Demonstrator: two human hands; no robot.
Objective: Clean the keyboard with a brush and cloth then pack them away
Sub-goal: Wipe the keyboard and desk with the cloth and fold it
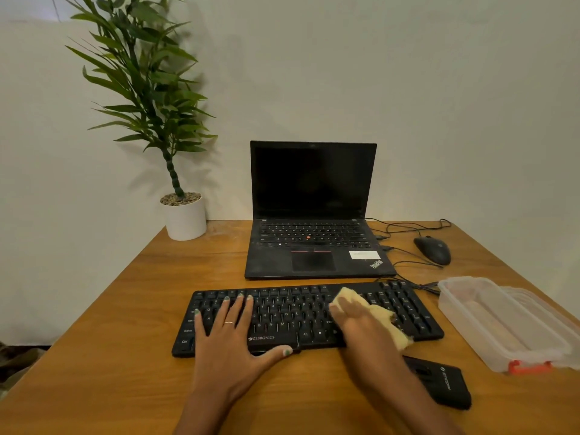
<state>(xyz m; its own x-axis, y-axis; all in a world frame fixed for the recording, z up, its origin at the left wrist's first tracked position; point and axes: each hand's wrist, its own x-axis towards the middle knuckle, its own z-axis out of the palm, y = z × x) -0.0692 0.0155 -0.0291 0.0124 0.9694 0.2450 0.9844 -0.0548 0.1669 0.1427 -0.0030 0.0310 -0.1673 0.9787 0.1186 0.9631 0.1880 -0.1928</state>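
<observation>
On the counter (pixel 125 309) right in front of us sits the black keyboard (pixel 307 318), and we're pretty clearly in the cloth stage of the job. Our left hand (pixel 232 337) lies flat with fingers spread over the left half of the keys, just pinning the board in place, so that grip is released and holds nothing. Our right hand (pixel 354 321) presses the yellowish cloth (pixel 373 312) down on the right-middle keys; it's a bit blurred, so we'd guess it's mid-wipe, and the fingers look laid over the cloth rather than bunched round it, though the blur makes that hard to swear to. No obvious brush anywhere: the dark flat thing (pixel 439 381) near our right forearm might be it or its case, we honestly can't tell. Whether the brushing part is already done isn't something we can read off the keys either. What's definitely left: finishing the wipe (numpad side looks untouched by the cloth right now) and the whole packing bit, since the clear plastic container (pixel 502 324) off to the right looks to have nothing in it. Behind the keyboard are the open laptop (pixel 314 208), a wired mouse (pixel 433 249) and a potted plant (pixel 185 215), none of them part of the job.
</observation>
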